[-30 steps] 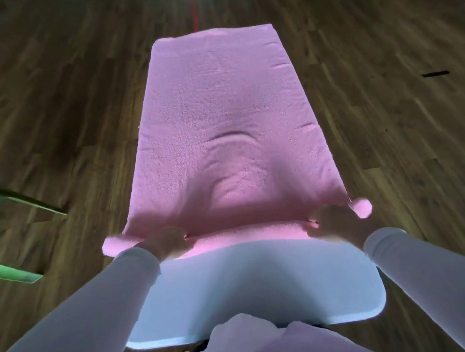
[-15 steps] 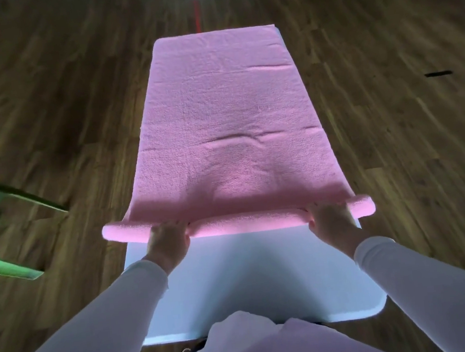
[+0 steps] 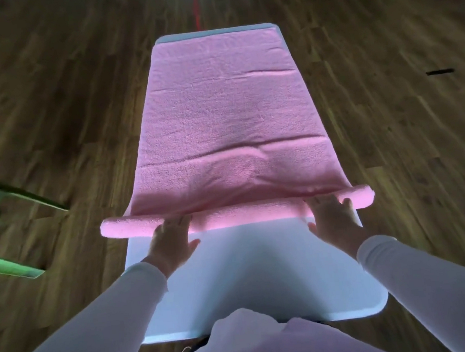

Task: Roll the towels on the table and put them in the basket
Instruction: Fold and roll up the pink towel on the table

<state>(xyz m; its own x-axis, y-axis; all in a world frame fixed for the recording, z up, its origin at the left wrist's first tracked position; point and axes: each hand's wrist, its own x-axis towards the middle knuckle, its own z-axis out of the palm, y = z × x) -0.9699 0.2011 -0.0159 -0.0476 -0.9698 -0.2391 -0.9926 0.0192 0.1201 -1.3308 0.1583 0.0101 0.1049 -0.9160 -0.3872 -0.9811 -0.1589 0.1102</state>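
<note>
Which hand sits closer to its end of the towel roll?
The right hand: only a short stub of the pink towel roll shows beyond it. The left hand has a clearly longer stretch of roll outside it.

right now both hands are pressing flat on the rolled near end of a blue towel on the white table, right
Not quite: the towel is pink, not blue. The head view shows the left hand and the right hand pressing flat on its rolled near end, on the white table.
</note>
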